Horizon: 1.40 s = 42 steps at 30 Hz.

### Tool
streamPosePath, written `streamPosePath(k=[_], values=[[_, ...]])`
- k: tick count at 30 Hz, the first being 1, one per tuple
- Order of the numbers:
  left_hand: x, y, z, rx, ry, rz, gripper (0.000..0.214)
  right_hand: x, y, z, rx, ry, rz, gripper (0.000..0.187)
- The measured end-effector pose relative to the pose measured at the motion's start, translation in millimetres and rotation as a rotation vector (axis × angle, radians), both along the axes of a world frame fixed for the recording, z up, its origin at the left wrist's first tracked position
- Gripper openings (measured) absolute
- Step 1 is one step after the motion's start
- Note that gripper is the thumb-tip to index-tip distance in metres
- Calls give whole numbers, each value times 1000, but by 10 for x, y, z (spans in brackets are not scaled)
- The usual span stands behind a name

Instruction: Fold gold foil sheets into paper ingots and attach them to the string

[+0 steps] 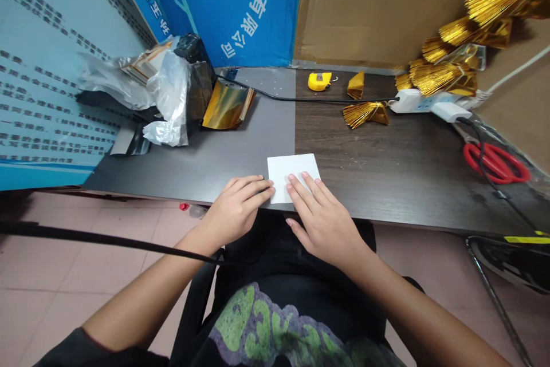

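Observation:
A white sheet of paper [281, 168], roughly square, lies flat at the front edge of the table. My right hand [320, 212] rests on it with the fingers stretched out and pressed lightly to its surface; the thumb hangs near the table edge. At the paper's lower left side, my left hand [240, 204] touches the edge with its fingertips. Its fingers are extended and close together, and its thumb is mostly hidden. Neither hand grips anything.
Behind lie a yellow tape measure [319, 81], a folded gold piece [356, 85] and a gold foil fan [365, 114]. More gold fans [438, 75] sit by a white power strip [412, 101]. Red scissors [496, 162] are right; plastic bags [169, 89] and gold sheets [227, 105] left.

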<state>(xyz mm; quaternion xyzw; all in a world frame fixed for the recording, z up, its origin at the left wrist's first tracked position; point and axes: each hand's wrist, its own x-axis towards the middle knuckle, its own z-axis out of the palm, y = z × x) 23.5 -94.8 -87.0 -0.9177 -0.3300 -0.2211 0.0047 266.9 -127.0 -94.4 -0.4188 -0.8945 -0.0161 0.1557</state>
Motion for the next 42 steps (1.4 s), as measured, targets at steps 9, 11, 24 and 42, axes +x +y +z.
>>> streamPosePath(k=[9, 11, 24, 42], values=[[40, -14, -13, -45, -143, 111, 48, 19, 7, 11, -13, -21, 16, 59], [50, -9, -21, -77, -191, 156, 48, 20, 7, 6, 3, -26, 17, 59], [108, 19, 43, -192, -47, 161, 50, 35, 19, 13, 42, -62, 23, 56], [85, 30, 7, -102, -43, 142, 41, 37, 30, 30, -25, -123, 25, 64]])
